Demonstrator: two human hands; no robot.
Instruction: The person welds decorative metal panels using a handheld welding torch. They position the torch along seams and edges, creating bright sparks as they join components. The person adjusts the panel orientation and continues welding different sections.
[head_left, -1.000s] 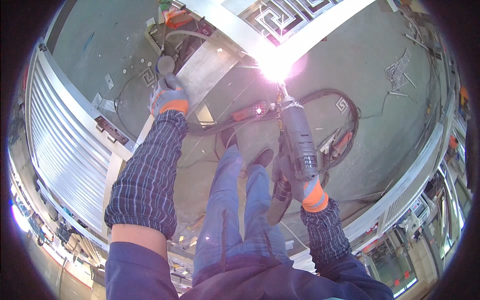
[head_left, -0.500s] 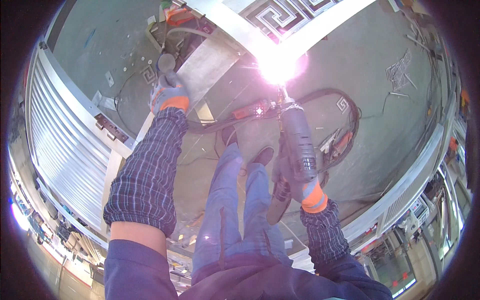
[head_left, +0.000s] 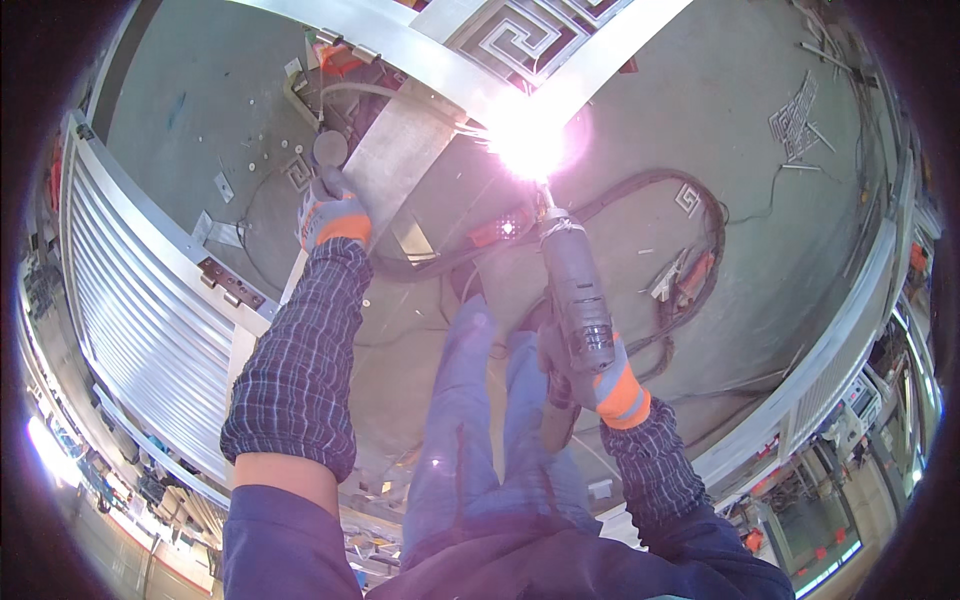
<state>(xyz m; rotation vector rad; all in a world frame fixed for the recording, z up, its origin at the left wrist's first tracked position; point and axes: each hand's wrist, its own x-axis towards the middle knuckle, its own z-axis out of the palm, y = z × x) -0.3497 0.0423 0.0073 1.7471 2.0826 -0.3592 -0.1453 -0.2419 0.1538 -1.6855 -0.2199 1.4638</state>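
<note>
My right hand (head_left: 575,365) is wrapped around a black, gun-shaped welding gun (head_left: 575,285), its nozzle pointing away from me. A blinding white-pink flare (head_left: 528,140) burns at the nozzle tip, against the lower corner of a silver metal frame (head_left: 425,52). The glare hides the exact spot of contact. My left hand (head_left: 335,212), in a grey and orange glove, is closed beside a flat metal bar (head_left: 400,150). Just beyond its fingers is a round grey disc (head_left: 330,148). Whether the fingers hold the disc cannot be made out.
A dark cable (head_left: 640,180) loops over the floor on the right. A ribbed metal panel (head_left: 140,300) with a hinge (head_left: 228,281) stands at left. Metal scraps (head_left: 795,125) lie far right, and a red-handled tool (head_left: 692,278) rests inside the cable loop.
The view has shifted a little. Frame, flare and welding gun now sit slightly further left in the picture, and sparks spray out leftward. Both hands keep their hold.
</note>
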